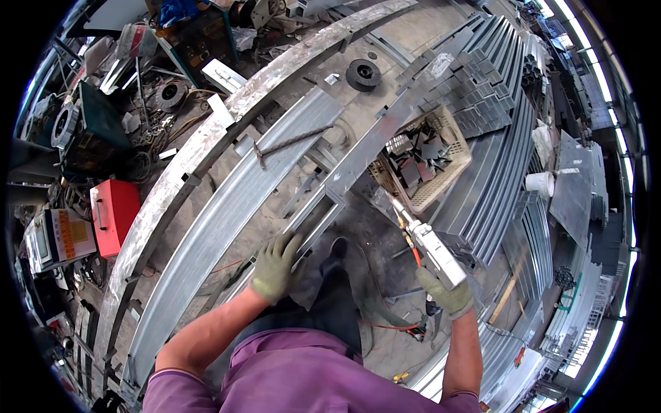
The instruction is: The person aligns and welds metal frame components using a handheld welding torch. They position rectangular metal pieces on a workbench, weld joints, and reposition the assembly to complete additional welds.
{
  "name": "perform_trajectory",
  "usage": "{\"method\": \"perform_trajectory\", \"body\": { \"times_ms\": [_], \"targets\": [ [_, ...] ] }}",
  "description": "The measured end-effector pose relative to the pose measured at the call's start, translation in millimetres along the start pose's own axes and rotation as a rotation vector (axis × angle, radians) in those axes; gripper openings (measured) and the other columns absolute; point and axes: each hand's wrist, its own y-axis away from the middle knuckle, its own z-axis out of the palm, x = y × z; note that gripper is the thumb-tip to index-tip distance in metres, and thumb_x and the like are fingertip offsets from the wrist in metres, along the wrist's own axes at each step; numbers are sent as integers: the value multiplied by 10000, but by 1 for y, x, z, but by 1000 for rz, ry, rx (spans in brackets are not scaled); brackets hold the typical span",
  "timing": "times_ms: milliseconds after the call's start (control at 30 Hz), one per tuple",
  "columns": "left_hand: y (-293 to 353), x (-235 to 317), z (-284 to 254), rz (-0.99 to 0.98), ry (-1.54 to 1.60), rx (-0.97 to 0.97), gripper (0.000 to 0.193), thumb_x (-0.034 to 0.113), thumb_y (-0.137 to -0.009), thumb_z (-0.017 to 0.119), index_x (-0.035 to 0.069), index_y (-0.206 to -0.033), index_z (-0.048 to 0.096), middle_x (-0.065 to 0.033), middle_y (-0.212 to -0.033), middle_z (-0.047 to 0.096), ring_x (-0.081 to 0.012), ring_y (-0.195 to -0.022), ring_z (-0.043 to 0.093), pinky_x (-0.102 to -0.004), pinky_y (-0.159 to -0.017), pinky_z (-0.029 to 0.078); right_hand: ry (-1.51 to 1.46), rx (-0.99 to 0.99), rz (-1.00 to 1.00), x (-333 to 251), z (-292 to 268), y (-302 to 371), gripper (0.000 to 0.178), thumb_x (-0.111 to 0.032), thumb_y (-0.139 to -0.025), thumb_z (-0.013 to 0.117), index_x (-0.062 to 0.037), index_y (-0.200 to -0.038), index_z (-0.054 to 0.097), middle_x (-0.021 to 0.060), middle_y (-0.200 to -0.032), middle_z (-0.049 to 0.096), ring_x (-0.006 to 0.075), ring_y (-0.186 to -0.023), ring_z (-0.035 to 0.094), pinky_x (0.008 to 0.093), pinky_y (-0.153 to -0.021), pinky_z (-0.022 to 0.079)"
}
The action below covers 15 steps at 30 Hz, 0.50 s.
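My left hand [275, 268], in a greenish-grey glove, is laid over a narrow metal channel [318, 219], its fingers bent across the edges. The far end of that channel meets a wider grey metal beam [368, 153] running toward the upper right. In my right hand [449, 294], also gloved, is a white handheld welding gun [432, 246] with a long metal nozzle. The nozzle tip points up and left, close to the near corner of a cream plastic crate [447, 180], apart from the channel. Small cut metal pieces [421, 155] fill the crate.
Stacked metal profiles [506, 148] stand right of the crate. Across the left curve a broad channel [227, 196], with a rusty rod [292, 146] lying on it, and a pale beam [172, 175]. Beyond are a red box [113, 217] and a black spool [363, 74]. Cables [392, 323] trail by my feet.
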Motion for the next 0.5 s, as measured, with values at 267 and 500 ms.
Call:
{"method": "perform_trajectory", "body": {
  "times_ms": [267, 500],
  "targets": [
    [58, 29, 25, -478, -201, -145, 556, 351, -951, 738, 18, -1372, 596, -262, -1279, 691, -472, -1128, 694, -567, -968, 555, -146, -350, 116, 52, -62, -68, 387, -175, -920, 884, -24, -1254, 758, 33, -986, 783, 104, -869, 701, 320, -788, 585],
    [26, 29, 70, -879, -364, -205, 409, 342, -913, 786, 58, -1169, 640, -223, -1082, 744, -438, -1014, 725, -566, -919, 556, -107, -629, 6, 89, -113, -149, 383, -186, -931, 864, -9, -1251, 752, 37, -899, 783, 92, -801, 718, 312, -726, 598]
  ]
}}
